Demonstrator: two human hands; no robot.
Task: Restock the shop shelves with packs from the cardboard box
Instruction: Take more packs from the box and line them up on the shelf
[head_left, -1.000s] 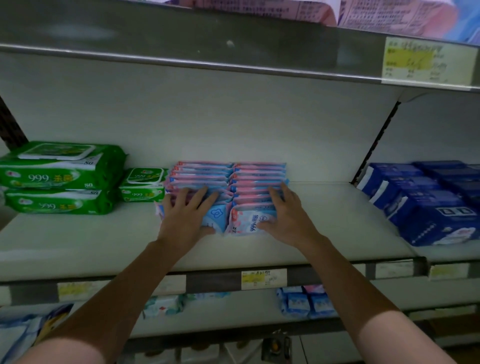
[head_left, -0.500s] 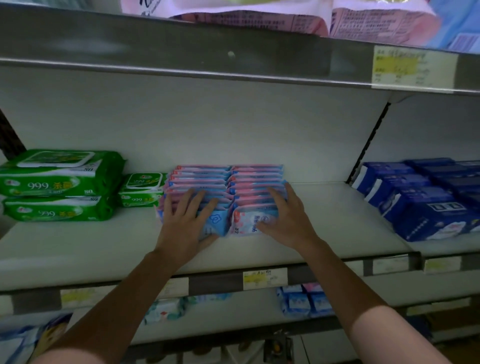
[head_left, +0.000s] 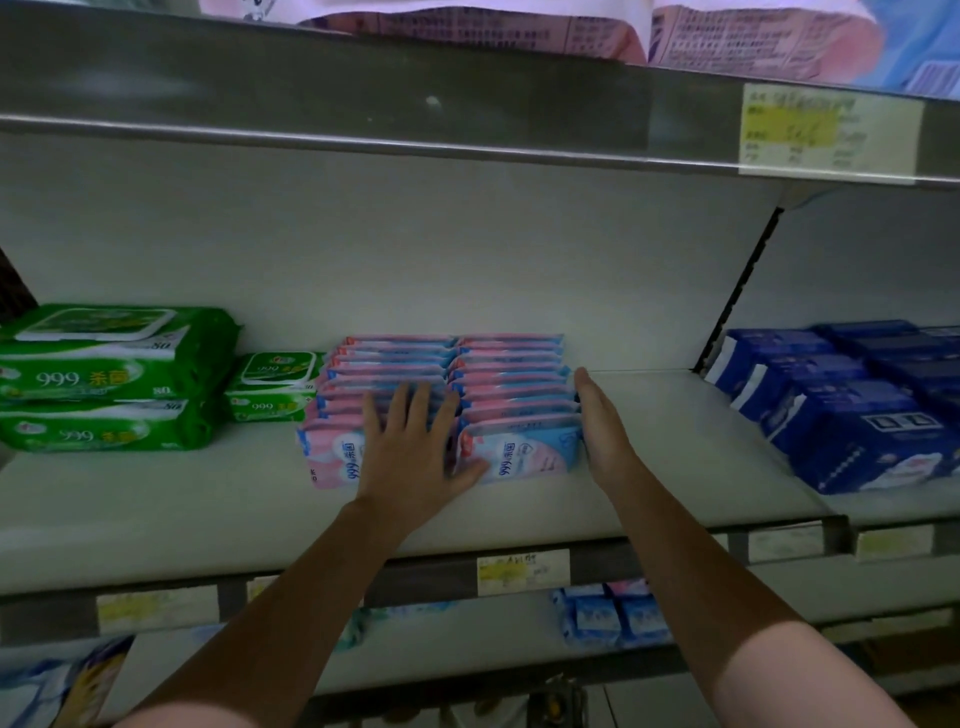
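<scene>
Two rows of pink and blue wipe packs (head_left: 511, 395) stand on edge in the middle of the white shelf (head_left: 670, 452). My left hand (head_left: 415, 452) lies flat with spread fingers on the front packs of the left row, its thumb reaching across to the right row's front pack. My right hand (head_left: 602, 431) stands on edge with straight fingers, pressed against the right side of the right row. Neither hand grips a pack. The cardboard box is not in view.
Green wipe packs (head_left: 114, 374) are stacked at the shelf's left, with a smaller green stack (head_left: 272, 384) beside the pink rows. Blue packs (head_left: 852, 410) fill the neighbouring bay on the right. Another shelf (head_left: 363, 93) hangs overhead, and lower shelves hold more packs (head_left: 608, 613).
My right hand has slid off the top of the right row to its right side. My left hand has shifted right toward the gap between rows. The front packs now show their faces.
</scene>
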